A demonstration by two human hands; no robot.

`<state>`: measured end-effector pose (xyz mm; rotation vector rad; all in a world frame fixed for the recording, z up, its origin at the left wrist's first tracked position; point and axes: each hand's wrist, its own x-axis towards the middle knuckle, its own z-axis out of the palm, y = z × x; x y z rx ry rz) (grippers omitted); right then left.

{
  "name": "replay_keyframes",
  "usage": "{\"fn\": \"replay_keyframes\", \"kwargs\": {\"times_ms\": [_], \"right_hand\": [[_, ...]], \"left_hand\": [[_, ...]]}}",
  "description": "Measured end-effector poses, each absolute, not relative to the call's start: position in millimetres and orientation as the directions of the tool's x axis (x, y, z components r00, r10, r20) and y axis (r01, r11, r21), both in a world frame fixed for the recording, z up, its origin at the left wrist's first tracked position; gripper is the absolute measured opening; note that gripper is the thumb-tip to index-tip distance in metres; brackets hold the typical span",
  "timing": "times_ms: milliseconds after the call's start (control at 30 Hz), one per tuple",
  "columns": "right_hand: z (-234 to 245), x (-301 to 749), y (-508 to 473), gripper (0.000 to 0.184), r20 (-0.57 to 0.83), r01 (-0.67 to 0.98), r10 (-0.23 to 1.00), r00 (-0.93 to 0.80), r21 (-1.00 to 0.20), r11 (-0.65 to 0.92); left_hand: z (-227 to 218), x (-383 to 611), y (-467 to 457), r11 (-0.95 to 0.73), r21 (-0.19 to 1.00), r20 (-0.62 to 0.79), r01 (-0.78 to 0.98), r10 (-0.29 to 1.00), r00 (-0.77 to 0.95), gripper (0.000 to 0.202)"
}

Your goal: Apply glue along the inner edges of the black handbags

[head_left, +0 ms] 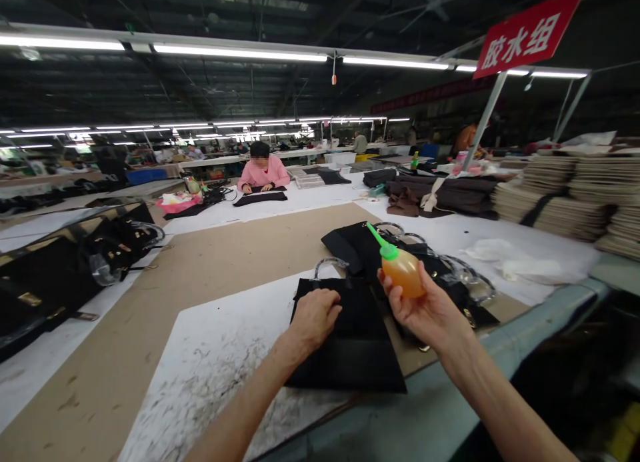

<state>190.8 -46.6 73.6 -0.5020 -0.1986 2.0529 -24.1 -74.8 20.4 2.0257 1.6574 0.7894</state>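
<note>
My right hand (407, 295) is wrapped round a rounded glue bottle (404, 274) of amber liquid. Its long green nozzle points up and to the left, above the table. A black handbag (357, 355) lies flat in front of me, its clear-wrapped handle (331, 262) at the far end. On the upper part of that bag rests my left hand (316, 315), fingers curled in against the black material; the fingertips are partly hidden. Just beyond the bottle, more black handbags (350, 245) with wrapped handles and gold fittings lie overlapping.
White paper (215, 362) with dark smears and brown board (240, 239) cover the table. Several black bags (55, 269) stand at left. Across the table a person in pink (265, 172) handles black pieces. Stacked grey-beige panels (545, 182) and dark folded material (445, 194) are at right.
</note>
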Motion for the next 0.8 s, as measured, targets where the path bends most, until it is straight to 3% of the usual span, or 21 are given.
{"fn": "replay_keyframes", "kwargs": {"times_ms": [233,367,533,667,800], "right_hand": [[18,288,-79,0.030,-0.389,-0.858,0.887,-0.249,-0.337,-0.389],[-20,318,-96,0.046,-0.437,-0.870,0.886,-0.153,-0.366,-0.331],[-36,327,-106,0.064,-0.589,-0.881,0.795,-0.142,-0.292,-0.373],[-42,327,-105,0.070,-0.584,-0.878,0.802,-0.128,-0.309,-0.365],[-54,326,-101,0.058,-0.536,-0.872,0.830,-0.156,-0.320,-0.371]], "left_hand": [[-17,-3,32,-0.104,0.480,-0.020,0.871,0.991,0.130,0.027],[-37,9,61,-0.036,0.406,-0.089,0.913,0.993,0.079,0.046],[-49,23,82,0.010,0.346,-0.093,0.938,0.995,0.024,0.052],[-51,28,88,0.062,0.337,-0.096,0.939,0.995,-0.032,0.053],[-47,31,91,0.157,0.362,-0.103,0.919,0.986,-0.128,0.053]]}}
